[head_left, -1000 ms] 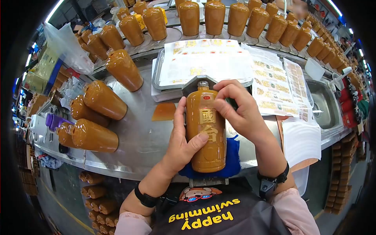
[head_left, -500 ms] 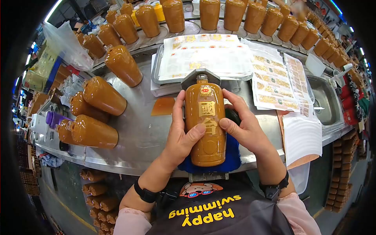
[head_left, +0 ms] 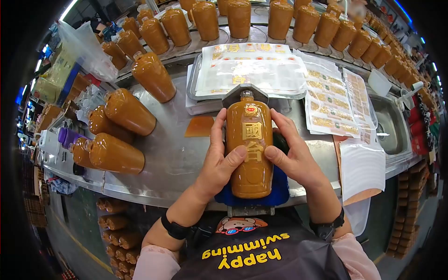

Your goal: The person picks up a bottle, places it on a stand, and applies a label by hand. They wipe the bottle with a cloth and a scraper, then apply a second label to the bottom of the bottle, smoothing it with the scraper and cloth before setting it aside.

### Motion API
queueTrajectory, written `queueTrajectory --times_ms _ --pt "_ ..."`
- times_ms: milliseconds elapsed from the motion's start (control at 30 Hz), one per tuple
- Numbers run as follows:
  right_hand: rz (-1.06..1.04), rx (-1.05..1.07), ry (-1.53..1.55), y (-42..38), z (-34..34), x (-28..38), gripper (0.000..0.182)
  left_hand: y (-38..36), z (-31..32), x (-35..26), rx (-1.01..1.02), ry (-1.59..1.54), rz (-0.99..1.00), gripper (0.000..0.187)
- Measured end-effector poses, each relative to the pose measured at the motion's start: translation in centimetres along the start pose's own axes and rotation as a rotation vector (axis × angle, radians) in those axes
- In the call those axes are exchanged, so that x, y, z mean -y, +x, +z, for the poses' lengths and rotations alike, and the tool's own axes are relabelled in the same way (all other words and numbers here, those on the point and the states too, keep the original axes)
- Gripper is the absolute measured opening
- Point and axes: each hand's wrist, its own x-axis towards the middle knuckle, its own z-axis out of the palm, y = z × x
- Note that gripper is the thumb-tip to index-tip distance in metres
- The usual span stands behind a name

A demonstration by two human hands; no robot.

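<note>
A glossy brown bottle (head_left: 252, 182) with a clear glass neck lies on its back before me, neck away from me. Two large gold characters and a red emblem decorate its front. My left hand (head_left: 219, 158) is wrapped along its left side, and my right hand (head_left: 294, 156) along its right. Both thumbs press at the edges of the lower gold character. At the neck, a dark metal bracket (head_left: 229, 99) surrounds the bottle's top. Blue cloth (head_left: 281, 187) shows under the bottle's base. The fingertips beneath the bottle's sides are partly hidden.
Printed decal sheets (head_left: 266, 77) lie on a metal tray (head_left: 195, 74), with more sheets (head_left: 329, 100) beside it. Several brown bottles (head_left: 128, 112) stand on the steel table's left. A bottle-lined conveyor (head_left: 259, 37) curves behind. A sink (head_left: 389, 126) is at right.
The bottles on the conveyor have moved to the right. My view has shifted slightly. Both hands keep nearly the same hold on the bottle.
</note>
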Motion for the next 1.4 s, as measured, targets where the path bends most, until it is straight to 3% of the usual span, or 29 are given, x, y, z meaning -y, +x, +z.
queueTrajectory --times_ms 733,833,933,967,1067,1100,1233,1333,1400 --pt "-0.03 -0.033 -0.046 0.0 0.7 0.0 0.087 0.0 -0.3 0.3 -0.015 0.069 0.011 0.088" --pt "-0.033 -0.03 -0.068 0.0 0.6 -0.1 0.089 0.0 -0.1 -0.3 -0.09 0.096 0.024 0.082" --pt "-0.034 -0.039 -0.075 0.0 0.7 0.2 0.088 0.2 -1.0 -1.4 -0.117 0.766 0.467 0.074" --pt "-0.03 -0.04 -0.079 0.0 0.7 0.3 0.088 0.2 -0.5 -1.9 -0.179 0.831 0.634 0.055" --pt "-0.03 -0.042 -0.092 0.0 0.7 0.2 0.088 1.1 -1.0 -3.5 0.139 1.175 0.801 0.038" --pt "-0.036 -0.044 -0.095 0.0 0.8 0.1 0.087 1.5 -0.4 -3.8 0.083 1.156 0.772 0.029" --pt "-0.013 -0.044 -0.089 0.0 0.9 0.3 0.088 3.8 -2.3 -2.7 -0.014 1.088 0.679 0.031" --pt "-0.009 -0.044 -0.09 0.0 0.9 0.4 0.088 4.8 -1.0 -2.4 -0.173 0.687 0.494 0.03" --pt "-0.011 -0.043 -0.095 0.0 0.8 0.4 0.089 5.3 -1.0 -2.1 -0.154 0.562 0.359 0.028"
